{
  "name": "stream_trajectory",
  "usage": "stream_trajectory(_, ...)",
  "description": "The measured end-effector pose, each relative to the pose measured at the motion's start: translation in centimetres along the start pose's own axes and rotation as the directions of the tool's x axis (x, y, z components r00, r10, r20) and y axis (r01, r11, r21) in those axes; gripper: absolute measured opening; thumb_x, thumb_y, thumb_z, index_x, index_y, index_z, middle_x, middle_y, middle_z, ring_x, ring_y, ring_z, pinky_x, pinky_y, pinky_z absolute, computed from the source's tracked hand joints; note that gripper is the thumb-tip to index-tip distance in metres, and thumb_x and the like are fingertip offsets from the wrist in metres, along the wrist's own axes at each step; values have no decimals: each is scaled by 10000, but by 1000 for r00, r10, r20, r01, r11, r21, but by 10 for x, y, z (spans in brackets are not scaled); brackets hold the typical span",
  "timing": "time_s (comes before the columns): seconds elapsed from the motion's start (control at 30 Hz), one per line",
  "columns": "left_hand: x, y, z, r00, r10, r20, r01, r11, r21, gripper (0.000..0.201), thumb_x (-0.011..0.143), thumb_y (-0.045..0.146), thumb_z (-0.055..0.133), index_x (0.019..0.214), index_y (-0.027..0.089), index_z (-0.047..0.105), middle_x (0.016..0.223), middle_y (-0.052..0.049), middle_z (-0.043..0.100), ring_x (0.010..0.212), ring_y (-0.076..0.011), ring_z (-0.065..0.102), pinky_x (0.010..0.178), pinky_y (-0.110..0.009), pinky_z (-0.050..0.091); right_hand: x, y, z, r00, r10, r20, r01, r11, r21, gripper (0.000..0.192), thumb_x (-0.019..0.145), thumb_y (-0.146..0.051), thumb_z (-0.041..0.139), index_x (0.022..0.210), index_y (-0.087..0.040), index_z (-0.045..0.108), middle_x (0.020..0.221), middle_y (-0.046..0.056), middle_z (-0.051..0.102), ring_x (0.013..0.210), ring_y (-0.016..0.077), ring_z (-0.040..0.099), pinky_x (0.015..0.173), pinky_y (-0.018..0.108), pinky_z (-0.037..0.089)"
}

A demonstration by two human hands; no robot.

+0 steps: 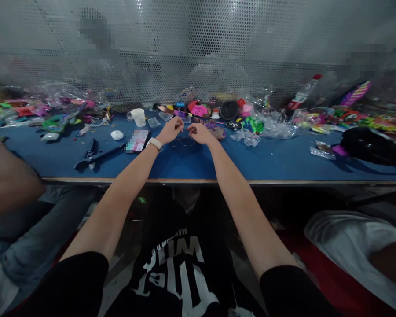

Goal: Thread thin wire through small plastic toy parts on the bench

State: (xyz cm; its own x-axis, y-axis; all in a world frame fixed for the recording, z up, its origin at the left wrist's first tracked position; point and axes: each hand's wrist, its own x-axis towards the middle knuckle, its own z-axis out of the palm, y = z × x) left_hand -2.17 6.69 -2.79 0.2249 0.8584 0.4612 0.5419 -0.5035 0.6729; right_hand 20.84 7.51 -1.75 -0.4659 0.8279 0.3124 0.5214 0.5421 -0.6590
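Thin dark wire loop lies on smooth blue tabletop; left hand and right hand pinch its ends, bare surface toward the near edge.

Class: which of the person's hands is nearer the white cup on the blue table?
Left. The left hand lies just right of the white cup; the right hand sits farther right, beyond the left.

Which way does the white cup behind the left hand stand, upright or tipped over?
Upright. The white cup stands on its base on the blue table, its round mouth facing up. What it holds cannot be told.
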Motion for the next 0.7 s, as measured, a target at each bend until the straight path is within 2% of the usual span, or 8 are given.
stream_trajectory(0.07,0,3,5,1000,22,-3,-22,995,-95,59,1093,204,722,1125,226,677,946,-65,762,901,-241,792,976,-455,688,3,0,1,997,24,-77,-15,994,111,100,1026,-189,779,1095,-177,849,1066,105,878,938,260,817,987,417,683)
stream_trajectory(0.1,-1,5,6,1000,27,0,-27,992,-124,74,1082,209,734,1127,225,679,946,-64,768,888,-235,793,951,-444,690,5,-1,0,993,30,-112,-11,986,166,102,1074,-269,770,1065,-189,833,1058,98,867,899,245,804,949,403,681)
stream_trajectory(0.17,-3,9,8,999,41,34,-35,985,-167,103,1054,214,750,1129,223,680,939,-63,791,885,-226,799,926,-424,689,6,-3,0,986,28,-163,14,969,247,275,1140,-446,753,1002,-212,794,1019,82,842,857,227,782,887,378,671)
stream_trajectory(0.27,-6,13,5,991,67,120,-45,983,-178,108,1010,191,733,1102,219,685,948,-64,833,935,-231,818,952,-414,688,5,-7,-1,981,17,-195,38,960,277,462,1142,-622,758,899,-229,732,957,71,806,880,229,774,844,357,660)
stream_trajectory(0.33,-8,15,0,986,73,148,-57,992,-110,104,978,163,714,1069,213,708,994,-79,854,984,-242,824,998,-423,681,3,-10,-1,981,52,-188,4,958,288,484,1140,-657,754,924,-224,749,982,77,815,890,233,785,813,352,657)
stream_trajectory(0.4,-9,15,-6,986,62,154,-64,998,14,118,954,151,711,1053,202,751,1064,-102,866,1028,-252,817,1051,-431,665,1,-13,-3,975,117,-191,-57,954,295,490,1136,-695,748,1034,-219,805,1050,90,843,914,241,809,798,352,669)
stream_trajectory(0.53,-11,14,-11,977,21,212,-71,970,232,145,916,198,769,1048,196,826,1109,-114,864,1029,-264,791,1085,-431,650,-1,-18,-7,948,207,-243,-141,955,261,547,1138,-728,731,1245,-203,844,1149,136,882,969,271,841,864,397,725)
stream_trajectory(0.7,-10,15,-4,967,9,255,-95,941,326,86,907,247,806,974,194,812,1109,-125,838,1070,-290,781,1115,-449,637,0,-14,-6,959,197,-201,-146,958,245,424,1097,-592,831,1215,-185,831,1135,161,890,1019,280,861,979,425,735)
